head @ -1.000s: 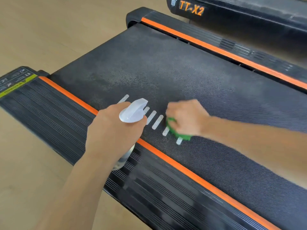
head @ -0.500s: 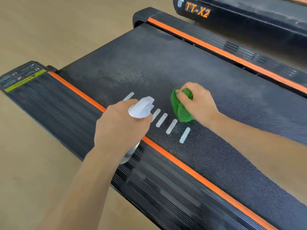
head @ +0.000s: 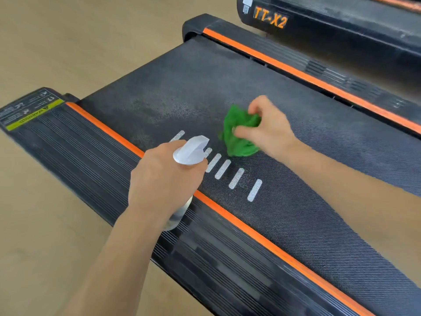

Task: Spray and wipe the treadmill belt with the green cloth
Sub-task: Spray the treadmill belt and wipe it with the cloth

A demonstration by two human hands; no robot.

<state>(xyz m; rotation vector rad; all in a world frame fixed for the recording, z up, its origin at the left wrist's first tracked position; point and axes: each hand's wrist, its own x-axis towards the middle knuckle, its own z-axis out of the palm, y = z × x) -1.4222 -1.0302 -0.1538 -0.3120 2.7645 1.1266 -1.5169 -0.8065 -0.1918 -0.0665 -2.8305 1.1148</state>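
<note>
The black treadmill belt (head: 296, 137) runs across the view, with several white dashes printed near its close edge and a damp speckled patch to their left. My left hand (head: 164, 181) grips a clear spray bottle (head: 190, 150) with a white nozzle, held over the orange strip beside the belt. My right hand (head: 266, 126) pinches a crumpled green cloth (head: 237, 135) between thumb and fingers; the cloth lies on the belt just beyond the dashes.
Ribbed black side rails edged with orange strips (head: 273, 247) flank the belt on both sides. A yellow warning label (head: 34, 112) sits at the rail's left end. A second treadmill marked TT-X2 (head: 271, 19) stands behind. Wooden floor (head: 79, 42) lies to the left.
My right hand has swept the green cloth away from the white dashes toward the belt's middle, and the cloth has bunched up. My left hand keeps the bottle in about the same place.
</note>
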